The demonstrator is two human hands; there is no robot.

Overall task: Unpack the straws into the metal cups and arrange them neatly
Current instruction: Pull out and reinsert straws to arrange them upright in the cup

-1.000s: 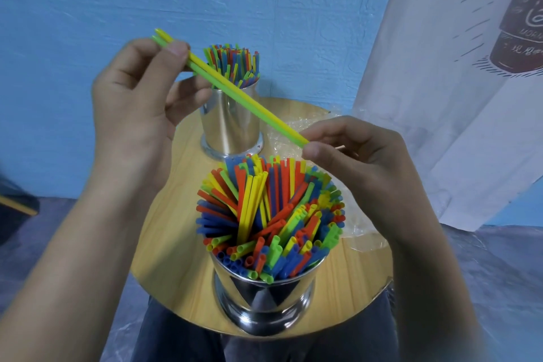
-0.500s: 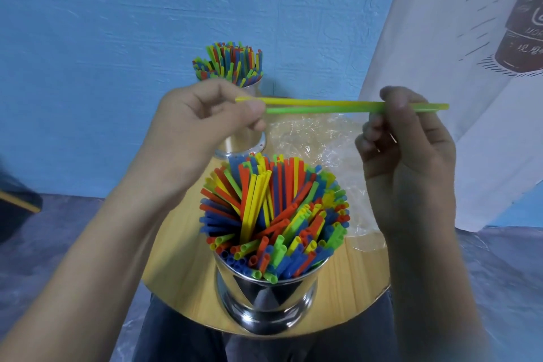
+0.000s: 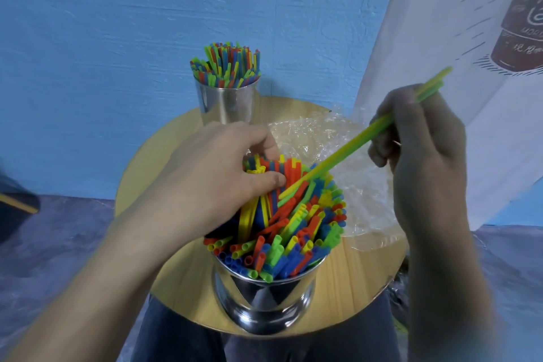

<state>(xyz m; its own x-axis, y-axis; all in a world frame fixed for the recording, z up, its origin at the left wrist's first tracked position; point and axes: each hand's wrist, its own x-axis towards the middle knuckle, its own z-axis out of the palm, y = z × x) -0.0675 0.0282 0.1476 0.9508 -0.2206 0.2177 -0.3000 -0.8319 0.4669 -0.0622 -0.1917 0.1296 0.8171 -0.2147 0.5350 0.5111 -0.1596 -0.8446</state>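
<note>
right hand [image 3: 423,161] is pinching a yellow-and-green straw pair [image 3: 346,153], tips resting among the packed near cup [image 3: 264,297], left hand [image 3: 211,179] is gripping a bunch of straws [image 3: 255,169] there

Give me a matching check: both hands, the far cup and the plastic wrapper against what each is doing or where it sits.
1. left hand
2. right hand
3. far cup
4. plastic wrapper

A. lies crumpled on the table, right of the near cup
B. holds two loose straws, yellow and green
C. stands at the table's back, full of straws
D. grips a bunch of straws in the near cup

Pairs: 1-D, 2-B, 3-C, 4-A
</note>
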